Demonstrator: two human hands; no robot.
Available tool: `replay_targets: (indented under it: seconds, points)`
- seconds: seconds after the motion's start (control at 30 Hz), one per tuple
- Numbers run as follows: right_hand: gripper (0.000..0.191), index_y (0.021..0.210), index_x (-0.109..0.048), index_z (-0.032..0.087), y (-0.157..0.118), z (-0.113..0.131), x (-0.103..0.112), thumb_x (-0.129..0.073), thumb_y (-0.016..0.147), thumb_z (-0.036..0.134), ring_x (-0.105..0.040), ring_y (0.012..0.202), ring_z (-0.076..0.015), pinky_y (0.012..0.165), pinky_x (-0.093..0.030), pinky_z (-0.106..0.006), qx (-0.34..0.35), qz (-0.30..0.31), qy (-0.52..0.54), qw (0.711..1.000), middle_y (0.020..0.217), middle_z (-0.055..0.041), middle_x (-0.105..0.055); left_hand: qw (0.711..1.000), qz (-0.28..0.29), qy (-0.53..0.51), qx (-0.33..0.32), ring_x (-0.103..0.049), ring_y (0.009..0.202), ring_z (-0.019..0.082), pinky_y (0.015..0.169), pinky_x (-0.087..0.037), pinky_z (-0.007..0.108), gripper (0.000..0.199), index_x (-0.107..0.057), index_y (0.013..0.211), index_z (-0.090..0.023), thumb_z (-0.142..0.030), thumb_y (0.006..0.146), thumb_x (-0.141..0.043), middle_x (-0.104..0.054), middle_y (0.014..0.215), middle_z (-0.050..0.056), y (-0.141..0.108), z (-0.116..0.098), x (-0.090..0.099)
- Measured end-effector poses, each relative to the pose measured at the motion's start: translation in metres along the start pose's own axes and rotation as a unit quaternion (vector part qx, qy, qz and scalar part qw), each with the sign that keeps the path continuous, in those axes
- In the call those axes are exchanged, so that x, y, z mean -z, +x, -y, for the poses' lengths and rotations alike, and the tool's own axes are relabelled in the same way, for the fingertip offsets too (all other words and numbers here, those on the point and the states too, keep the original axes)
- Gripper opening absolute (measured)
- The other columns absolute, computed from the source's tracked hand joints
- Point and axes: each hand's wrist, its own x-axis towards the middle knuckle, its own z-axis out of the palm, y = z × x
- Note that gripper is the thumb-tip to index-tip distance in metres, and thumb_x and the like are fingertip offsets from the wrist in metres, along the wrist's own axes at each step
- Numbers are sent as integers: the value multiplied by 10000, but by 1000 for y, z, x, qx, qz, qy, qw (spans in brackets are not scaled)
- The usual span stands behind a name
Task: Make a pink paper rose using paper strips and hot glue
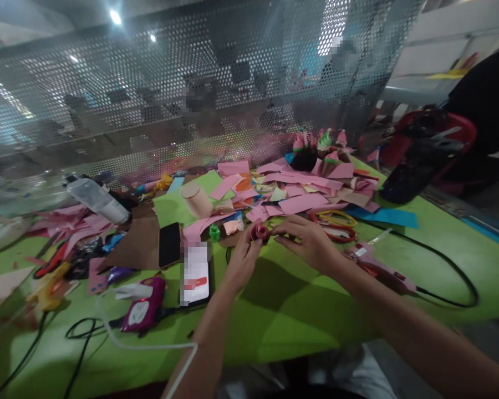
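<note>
A small pink paper rose (259,231), coiled in a spiral, sits upright between the fingers of my left hand (242,256), which is closed on it above the table. Just to its right is my right hand (305,239), thumb and fingertips drawn together in a pinch beside the rose's edge. Whatever those fingertips hold, if anything, is too small to make out. A pink glue gun (385,269) lies to the right of my right forearm, its black cord curving over the green table (291,327). Scissors with red handles (336,234) rest behind my right wrist.
Pink paper strips (303,203) cover the back, near a beige cup (196,200) and paper flowers (324,141). Two phones (170,245), a magenta power strip (143,310), a yellow glue gun (52,288) and a clear bottle (97,198) lie left. A dark bottle (413,160) stands right.
</note>
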Motion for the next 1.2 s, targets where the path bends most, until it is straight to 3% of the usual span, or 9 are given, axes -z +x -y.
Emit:
replay_targets:
  seconds: [0.17, 0.3, 0.53, 0.63, 0.77, 0.93, 1.2]
  points:
    - [131, 941, -704, 210, -1, 0, -1, -610, 888, 136, -676, 856, -201, 758, -541, -312, -9, -20, -6, 1000, 906, -72, -707, 1000, -5, 10, 11, -444, 1381, 260, 1169, -314, 428, 528, -502, 1417, -263, -462, 928, -519, -506, 1485, 75, -3, -3, 1]
    - [141, 983, -701, 223, -2, 0, -2, -611, 893, 162, -678, 877, -208, 763, -538, -317, -13, -24, -6, 1000, 936, -73, -711, 1000, -4, -8, 29, -495, 1334, 262, 1139, -361, 425, 543, -507, 1412, -265, -481, 915, -537, -505, 1488, 75, -5, -6, 1]
    - [114, 943, -693, 216, -3, 1, -3, -596, 900, 173, -666, 848, -207, 753, -536, -327, -26, -40, 6, 999, 903, -71, -708, 989, -29, -112, 93, -682, 982, 210, 992, -509, 414, 586, -557, 1338, -200, -515, 849, -630, -685, 1209, 106, -2, -5, -1]
    - [94, 881, -689, 211, -4, 4, -6, -606, 900, 171, -663, 811, -197, 714, -530, -307, -7, -35, 21, 999, 856, -60, -705, 991, -25, -102, 77, -665, 1021, 210, 964, -530, 397, 559, -563, 1323, -213, -520, 860, -616, -665, 1235, 99, -1, -3, -3]
    - [150, 965, -710, 208, -7, 6, -13, -581, 912, 151, -666, 856, -207, 726, -530, -313, 1, -20, 13, 1000, 925, -80, -714, 997, 6, -60, 38, -605, 1153, 218, 965, -525, 369, 548, -494, 1386, -256, -487, 896, -575, -586, 1359, 85, 1, -1, -5]
    - [177, 978, -715, 211, -10, 4, -17, -550, 930, 165, -660, 841, -218, 721, -521, -331, -1, -12, -44, 999, 939, -92, -716, 1000, 22, -2, 9, -543, 1241, 233, 1030, -470, 366, 516, -477, 1388, -210, -440, 930, -539, -574, 1367, 124, 1, 0, -6]
    - [183, 882, -684, 192, -8, 4, -14, -513, 948, 185, -623, 783, -209, 679, -485, -319, 32, 0, -132, 991, 885, -100, -696, 998, 27, 46, -31, -551, 1205, 240, 1078, -411, 390, 445, -534, 1323, -184, -403, 935, -546, -593, 1327, 133, 0, -4, -6]
